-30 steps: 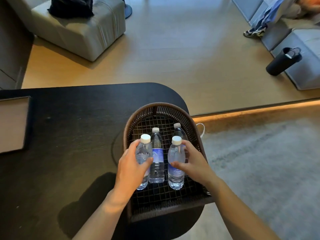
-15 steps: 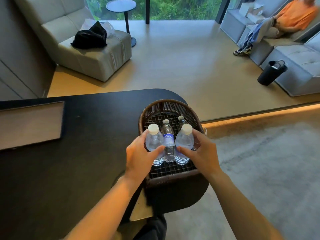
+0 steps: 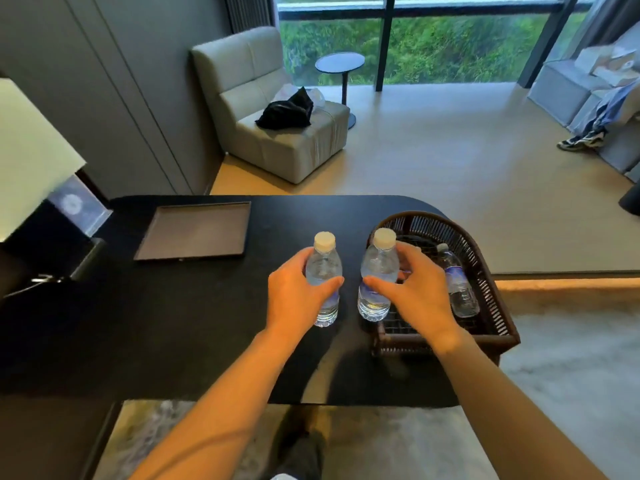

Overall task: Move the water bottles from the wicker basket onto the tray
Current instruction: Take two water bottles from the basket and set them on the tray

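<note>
My left hand [image 3: 298,299] grips a clear water bottle [image 3: 323,268] with a white cap, held upright over the black table, left of the basket. My right hand [image 3: 414,296] grips a second bottle [image 3: 377,271] upright at the left rim of the wicker basket [image 3: 485,271]. One more bottle [image 3: 457,282] stands inside the basket on its wire floor, near the right wall. Part of the basket's inside is hidden behind my right hand. The dark rectangular tray [image 3: 195,230] lies flat on the table at the far left, apart from both hands, with nothing on it.
The black table [image 3: 173,323] has a rounded right end under the basket. A lamp shade [image 3: 27,157] and a dark box with a card [image 3: 76,206] stand at its left end. Beyond are a grey armchair [image 3: 277,133], a round side table [image 3: 341,64] and someone's shoe [image 3: 581,142].
Both hands have lifted their bottles up and leftward out of the basket. The left one is now clear of the rim over the table. The view has tilted up, bringing the whole tray into sight.
</note>
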The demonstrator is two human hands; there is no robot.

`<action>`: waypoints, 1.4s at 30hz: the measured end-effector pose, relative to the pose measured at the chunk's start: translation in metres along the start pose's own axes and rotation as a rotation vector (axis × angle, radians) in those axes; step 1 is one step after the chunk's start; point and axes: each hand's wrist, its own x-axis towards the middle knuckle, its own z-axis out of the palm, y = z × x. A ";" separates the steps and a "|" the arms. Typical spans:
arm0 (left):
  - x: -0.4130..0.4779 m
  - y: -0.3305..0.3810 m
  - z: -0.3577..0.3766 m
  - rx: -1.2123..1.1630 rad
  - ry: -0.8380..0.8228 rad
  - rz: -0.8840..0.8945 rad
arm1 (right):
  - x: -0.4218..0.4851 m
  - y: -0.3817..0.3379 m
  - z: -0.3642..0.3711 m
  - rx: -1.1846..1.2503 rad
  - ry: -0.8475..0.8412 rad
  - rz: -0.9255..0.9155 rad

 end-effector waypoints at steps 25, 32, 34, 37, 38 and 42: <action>0.200 -0.228 -0.270 0.119 0.235 -0.240 | 0.169 -0.110 0.379 -0.028 -0.227 0.102; 0.298 -0.300 -0.305 0.136 0.206 -0.238 | 0.243 -0.110 0.484 -0.042 -0.214 0.124; 0.323 -0.317 -0.308 0.141 0.198 -0.230 | 0.263 -0.109 0.508 -0.037 -0.209 0.123; 0.357 -0.340 -0.311 0.145 0.168 -0.227 | 0.289 -0.106 0.535 -0.030 -0.220 0.111; 0.368 -0.347 -0.311 0.142 0.158 -0.232 | 0.297 -0.104 0.543 -0.026 -0.226 0.108; 0.399 -0.371 -0.310 0.123 0.152 -0.231 | 0.325 -0.097 0.569 -0.028 -0.218 0.106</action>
